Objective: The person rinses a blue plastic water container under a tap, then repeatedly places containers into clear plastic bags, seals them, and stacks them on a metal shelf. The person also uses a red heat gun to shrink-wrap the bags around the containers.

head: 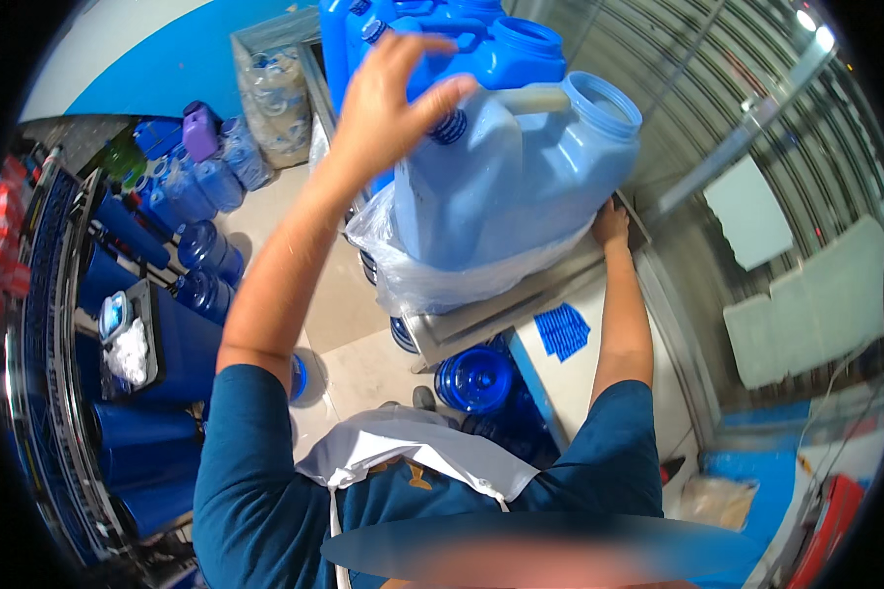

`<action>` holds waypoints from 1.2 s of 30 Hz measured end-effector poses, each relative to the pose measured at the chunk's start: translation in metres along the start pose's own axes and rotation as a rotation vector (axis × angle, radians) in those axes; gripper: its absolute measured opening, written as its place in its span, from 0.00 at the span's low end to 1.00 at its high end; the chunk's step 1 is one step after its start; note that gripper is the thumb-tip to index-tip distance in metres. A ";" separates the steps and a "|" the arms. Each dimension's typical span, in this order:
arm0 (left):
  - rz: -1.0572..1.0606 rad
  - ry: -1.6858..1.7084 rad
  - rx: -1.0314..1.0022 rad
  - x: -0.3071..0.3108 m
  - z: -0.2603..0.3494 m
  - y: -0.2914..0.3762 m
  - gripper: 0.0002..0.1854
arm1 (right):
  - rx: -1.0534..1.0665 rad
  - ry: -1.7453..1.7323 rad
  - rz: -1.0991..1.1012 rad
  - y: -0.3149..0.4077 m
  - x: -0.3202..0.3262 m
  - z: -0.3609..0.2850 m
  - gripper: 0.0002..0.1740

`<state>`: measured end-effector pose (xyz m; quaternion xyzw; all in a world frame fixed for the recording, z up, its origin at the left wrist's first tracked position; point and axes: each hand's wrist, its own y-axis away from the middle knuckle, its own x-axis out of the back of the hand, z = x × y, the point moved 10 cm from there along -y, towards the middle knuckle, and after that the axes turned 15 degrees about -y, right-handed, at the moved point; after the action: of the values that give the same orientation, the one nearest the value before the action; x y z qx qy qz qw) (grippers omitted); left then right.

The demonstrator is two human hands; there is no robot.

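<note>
A pale blue plastic water jug [471, 191] stands before me on a stainless steel table [457, 339]. It has a wide open mouth, a moulded handle and a dark blue ribbed cap [449, 127]. Clear plastic wrap [442, 283] is bunched around its lower part. My left hand [390, 103] is raised over the cap side with thumb and fingers spread, holding nothing visible. At the jug's lower right, by the table edge, is my right hand [611, 223]; its fingers are partly hidden, so its grip is unclear. Brighter blue jugs [486, 59] stand behind the pale one.
Round blue water bottles [475, 379] sit below the table. Beside them, a white ledge [597, 368] carries a sheet of blue pieces [562, 331]. To the left are a bag of clear plastic items [276, 103], several jugs [217, 184] and a bottle rack [74, 309]. A roller shutter [788, 125] is at right.
</note>
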<state>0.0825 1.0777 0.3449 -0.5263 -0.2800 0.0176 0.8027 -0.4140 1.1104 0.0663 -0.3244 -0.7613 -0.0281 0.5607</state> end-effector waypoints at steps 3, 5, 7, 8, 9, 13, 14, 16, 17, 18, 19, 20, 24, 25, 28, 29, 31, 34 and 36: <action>-0.026 -0.332 -0.143 -0.041 -0.018 -0.068 0.36 | 0.010 -0.166 -0.045 -0.035 -0.028 0.029 0.29; -0.140 -0.558 -0.220 -0.088 -0.036 -0.089 0.41 | 0.140 -0.236 -0.049 -0.053 -0.033 0.027 0.25; -0.404 -0.777 -0.204 -0.144 -0.061 -0.085 0.48 | 0.305 -0.145 -0.066 -0.059 -0.032 0.017 0.22; -0.558 -0.895 -0.218 -0.167 -0.073 -0.075 0.54 | 0.337 -0.233 -0.077 -0.061 -0.028 0.014 0.20; -0.510 -0.972 -0.231 -0.171 -0.077 -0.077 0.55 | 0.272 -0.240 -0.112 -0.062 -0.027 0.021 0.19; -0.509 -1.104 -0.228 -0.186 -0.085 -0.070 0.56 | 0.214 -0.139 -0.184 -0.062 -0.018 0.016 0.17; -0.505 -1.126 -0.206 -0.185 -0.087 -0.073 0.56 | 0.235 -0.146 -0.212 -0.061 -0.016 0.011 0.16; -0.530 -1.135 -0.179 -0.187 -0.089 -0.077 0.57 | 0.324 -0.026 -0.227 -0.063 -0.014 -0.005 0.15; -0.498 -1.154 -0.168 -0.185 -0.088 -0.080 0.57 | 0.386 -0.028 -0.228 -0.064 -0.011 -0.014 0.15; -0.504 -1.155 -0.171 -0.186 -0.087 -0.082 0.57 | 0.395 0.025 -0.240 -0.066 -0.009 -0.016 0.15; -0.507 -1.156 -0.175 -0.187 -0.086 -0.081 0.57 | 0.412 0.088 -0.248 -0.068 -0.007 -0.019 0.14; -0.504 -1.135 -0.178 -0.187 -0.085 -0.080 0.57 | 0.394 0.120 -0.266 -0.072 -0.007 -0.019 0.14; -0.511 -1.132 -0.185 -0.181 -0.085 -0.076 0.48 | 0.366 0.227 -0.352 -0.085 -0.013 -0.021 0.13; -0.520 -1.074 -0.181 -0.178 -0.083 -0.078 0.43 | 0.359 0.239 -0.371 -0.089 -0.016 -0.020 0.13; -0.386 -0.827 -0.137 -0.150 -0.060 -0.093 0.33 | 0.394 0.204 -0.375 -0.101 -0.025 -0.017 0.14; -0.315 -0.732 -0.117 -0.140 -0.046 -0.098 0.31 | 0.393 0.213 -0.388 -0.105 -0.030 -0.013 0.15; -0.544 -0.232 0.087 -0.138 -0.035 -0.100 0.38 | 0.383 0.235 -0.401 -0.113 -0.038 -0.006 0.16; -0.810 -0.236 0.001 -0.149 0.020 -0.056 0.28 | 0.492 0.125 -0.308 -0.111 -0.034 -0.016 0.17; -0.890 -0.418 -0.123 -0.156 0.048 -0.035 0.23 | 0.517 0.114 -0.275 -0.105 -0.031 -0.025 0.17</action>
<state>-0.0809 1.0517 0.3219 -0.3871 -0.6332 -0.2379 0.6266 -0.4434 1.0034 0.0815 -0.0629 -0.7472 0.0727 0.6576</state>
